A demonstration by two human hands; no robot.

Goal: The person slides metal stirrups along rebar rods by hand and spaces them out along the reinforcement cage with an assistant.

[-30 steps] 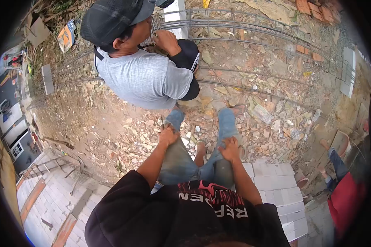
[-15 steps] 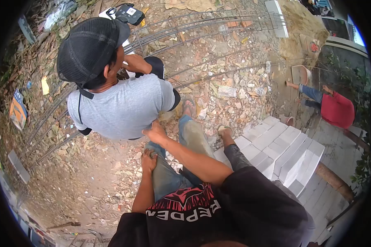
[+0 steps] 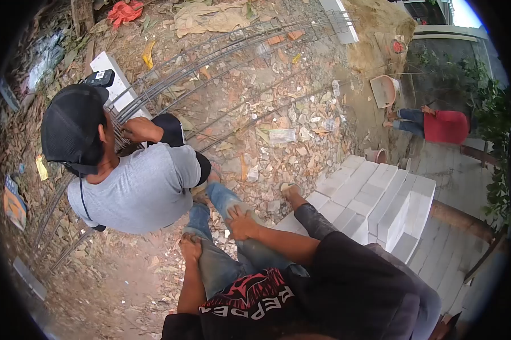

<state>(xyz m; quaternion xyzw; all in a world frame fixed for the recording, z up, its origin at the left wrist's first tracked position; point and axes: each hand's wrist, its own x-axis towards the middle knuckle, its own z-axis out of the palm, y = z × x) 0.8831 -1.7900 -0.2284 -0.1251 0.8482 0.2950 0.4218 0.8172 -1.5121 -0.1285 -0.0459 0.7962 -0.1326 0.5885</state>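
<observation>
My left hand (image 3: 190,248) lies on the left knee of my dusty jeans (image 3: 215,265), holding nothing, its fingers draped over the denim. My right hand (image 3: 242,225) rests on the other knee with its fingers spread. Just ahead crouches a person in a grey shirt (image 3: 136,187) and a black mesh cap (image 3: 74,127), back turned to me. That person's hand (image 3: 142,129) is near a bundle of thin steel bars (image 3: 170,90); what its fingers do is hard to make out.
A stack of pale blocks (image 3: 352,192) stands at my right, near another person's sandalled foot (image 3: 290,189). A white block (image 3: 118,88) lies by the bars. Rubble (image 3: 300,136) covers the ground. Farther right are a person in red (image 3: 445,126) and a tub (image 3: 384,90).
My right hand has drawn back from near the crouching person's back and come down onto my knee. My left hand stays on its knee. The view has shifted right.
</observation>
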